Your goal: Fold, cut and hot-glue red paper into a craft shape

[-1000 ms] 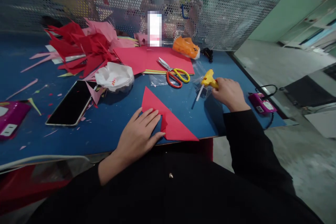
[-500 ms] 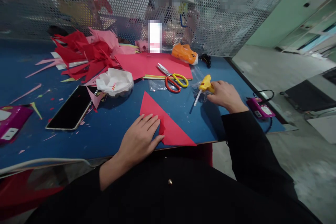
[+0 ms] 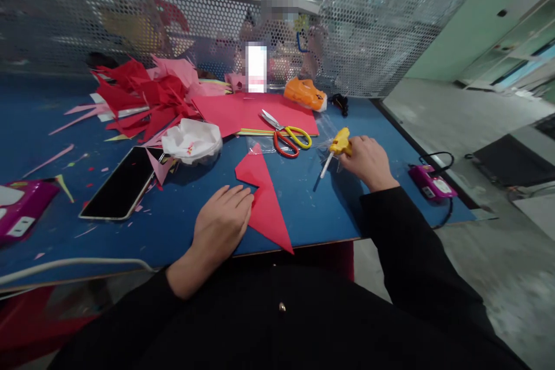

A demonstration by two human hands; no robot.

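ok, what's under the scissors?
The scissors lie across the front edge of a red paper sheet, the handles over a clear plastic bag on the blue table. What is beneath that sheet is hidden.

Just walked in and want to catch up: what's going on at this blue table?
A person in black sleeves sits at the blue table. The left hand lies flat on a folded red paper triangle near the front edge. The right hand grips a small yellow glue gun resting on the table, nozzle toward the paper. Red-and-yellow-handled scissors, a black phone and a heap of red and pink paper scraps lie around.
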